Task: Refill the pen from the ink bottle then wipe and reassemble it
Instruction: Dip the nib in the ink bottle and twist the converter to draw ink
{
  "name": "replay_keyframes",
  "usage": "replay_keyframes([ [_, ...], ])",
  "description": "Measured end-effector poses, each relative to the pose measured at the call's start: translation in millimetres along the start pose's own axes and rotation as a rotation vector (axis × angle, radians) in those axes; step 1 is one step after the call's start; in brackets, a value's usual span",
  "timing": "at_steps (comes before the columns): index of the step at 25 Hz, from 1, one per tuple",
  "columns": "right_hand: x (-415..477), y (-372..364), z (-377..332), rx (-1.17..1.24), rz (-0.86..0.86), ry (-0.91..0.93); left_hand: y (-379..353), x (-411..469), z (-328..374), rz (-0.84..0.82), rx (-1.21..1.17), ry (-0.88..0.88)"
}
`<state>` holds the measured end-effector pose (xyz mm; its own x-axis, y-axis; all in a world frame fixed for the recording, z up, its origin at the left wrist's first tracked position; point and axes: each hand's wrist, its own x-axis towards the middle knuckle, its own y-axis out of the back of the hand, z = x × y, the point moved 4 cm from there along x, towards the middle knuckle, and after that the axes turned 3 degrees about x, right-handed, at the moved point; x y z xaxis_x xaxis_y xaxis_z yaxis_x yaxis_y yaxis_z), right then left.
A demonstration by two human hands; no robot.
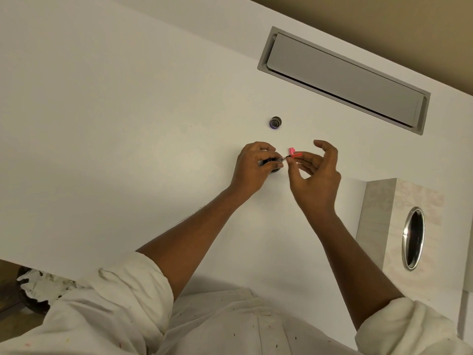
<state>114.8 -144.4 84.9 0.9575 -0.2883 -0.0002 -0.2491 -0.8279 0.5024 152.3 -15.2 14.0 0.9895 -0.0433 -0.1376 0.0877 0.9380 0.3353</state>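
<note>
Near the table's (153, 124) middle, the left hand (252, 165) grips the ink bottle (275, 170); the right hand (316, 175), just beside it, pinches the pink pen (294, 154) (other fingers (326, 147) spread), its long axis lying sideways, dark tip toward the bottle.

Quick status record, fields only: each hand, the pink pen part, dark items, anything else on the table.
left hand: grips a dark item, mostly hidden
right hand: pinches the pink pen part, other fingers spread
thin metal tip: between the two hands
small dark round item: stands alone beyond the hands; cap or bottle unclear
tissue box: right edge of the white table
</note>
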Motion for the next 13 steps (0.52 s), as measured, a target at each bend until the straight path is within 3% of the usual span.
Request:
replay_keyframes([
  [4, 3, 22, -13, 0.021, 0.027, 0.058, 1, -3, 5, -0.002, -0.099, -0.012],
  [13, 21, 18, -26, -0.179, -0.169, 0.196, 1, -3, 4, -0.002, -0.063, -0.007],
])
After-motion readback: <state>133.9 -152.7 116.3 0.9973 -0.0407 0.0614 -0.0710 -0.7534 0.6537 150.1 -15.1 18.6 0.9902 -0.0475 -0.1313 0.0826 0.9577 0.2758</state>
